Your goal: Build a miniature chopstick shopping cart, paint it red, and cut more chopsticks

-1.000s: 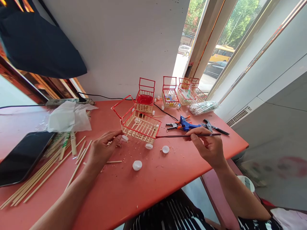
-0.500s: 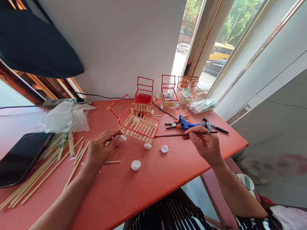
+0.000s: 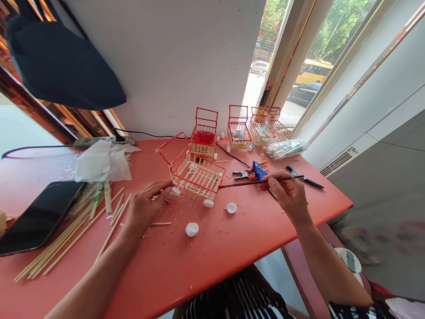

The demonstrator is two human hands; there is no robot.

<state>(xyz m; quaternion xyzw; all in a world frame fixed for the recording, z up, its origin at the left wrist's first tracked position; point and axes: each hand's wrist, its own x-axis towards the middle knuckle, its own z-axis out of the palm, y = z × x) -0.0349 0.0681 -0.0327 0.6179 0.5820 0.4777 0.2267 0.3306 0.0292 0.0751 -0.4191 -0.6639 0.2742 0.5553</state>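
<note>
A miniature shopping cart (image 3: 195,176) made of thin wooden sticks stands before me, its top rim and handle frame red, with white bottle caps as wheels. My left hand (image 3: 149,204) grips its near left corner between thumb and fingers, beside a cap wheel (image 3: 175,191). In my right hand (image 3: 288,190) is a slim dark paintbrush (image 3: 244,183), held level. The brush tip touches the red rim at the cart's right corner. A white bowl-shaped piece (image 3: 191,229) and a loose bottle cap (image 3: 231,208) lie in front of the cart.
Similar carts (image 3: 203,137) stand along the wall. A blue glue gun (image 3: 259,170), pliers (image 3: 241,174) and a wrapped bundle (image 3: 287,149) lie to the right. On the left are wooden sticks (image 3: 78,237), a phone (image 3: 43,217) and white plastic wrapping (image 3: 102,161). Small scraps dot the red table (image 3: 159,274).
The whole view has shifted slightly, so things appear further right. The brush tip stays at the cart's right corner, and both hands keep their holds.
</note>
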